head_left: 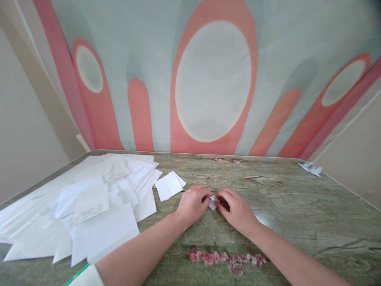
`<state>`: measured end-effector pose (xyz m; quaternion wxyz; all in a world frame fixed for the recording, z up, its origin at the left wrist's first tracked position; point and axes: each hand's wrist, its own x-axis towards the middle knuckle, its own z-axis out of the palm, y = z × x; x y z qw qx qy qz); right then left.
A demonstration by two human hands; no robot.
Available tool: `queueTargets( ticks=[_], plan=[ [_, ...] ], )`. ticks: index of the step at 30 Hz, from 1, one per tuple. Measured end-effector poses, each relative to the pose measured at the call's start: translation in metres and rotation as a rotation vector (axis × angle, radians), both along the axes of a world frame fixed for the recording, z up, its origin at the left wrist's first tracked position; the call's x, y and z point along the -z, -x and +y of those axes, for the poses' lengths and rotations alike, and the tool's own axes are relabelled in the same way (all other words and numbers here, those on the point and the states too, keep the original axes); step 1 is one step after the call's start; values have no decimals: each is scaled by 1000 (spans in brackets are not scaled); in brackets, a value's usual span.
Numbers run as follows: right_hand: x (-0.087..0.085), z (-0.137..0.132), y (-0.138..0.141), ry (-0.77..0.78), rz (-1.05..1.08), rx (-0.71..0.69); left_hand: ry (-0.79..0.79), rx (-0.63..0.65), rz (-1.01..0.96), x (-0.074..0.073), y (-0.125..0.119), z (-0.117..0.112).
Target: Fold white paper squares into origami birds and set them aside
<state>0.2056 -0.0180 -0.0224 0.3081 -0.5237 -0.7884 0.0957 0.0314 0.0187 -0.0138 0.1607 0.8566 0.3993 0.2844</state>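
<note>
Both hands meet at the middle of the table (285, 206), which has a grey-green wood-grain top. My left hand (192, 204) and my right hand (236, 208) pinch a small folded piece of white paper (212, 202) between their fingertips. The paper rests on or just above the tabletop. Fingers of both hands are curled in, and most of the little paper is hidden by them.
A loose heap of white paper sheets (89, 206) covers the table's left side, with a small stack of white squares (169, 185) beside it. A white paper scrap (311, 168) lies at the far right corner. Red flower print (226, 258) marks the near tabletop. A patterned wall stands behind.
</note>
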Motion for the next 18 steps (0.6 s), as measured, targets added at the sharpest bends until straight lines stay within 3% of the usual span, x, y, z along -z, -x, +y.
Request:
queueTargets(
  ticks=[9, 18],
  plan=[
    [2, -1, 0, -16, 18, 24, -30, -47, 176, -6, 0, -4],
    [3, -2, 3, -5, 50, 56, -183, -14, 444, -9, -5, -3]
  ],
)
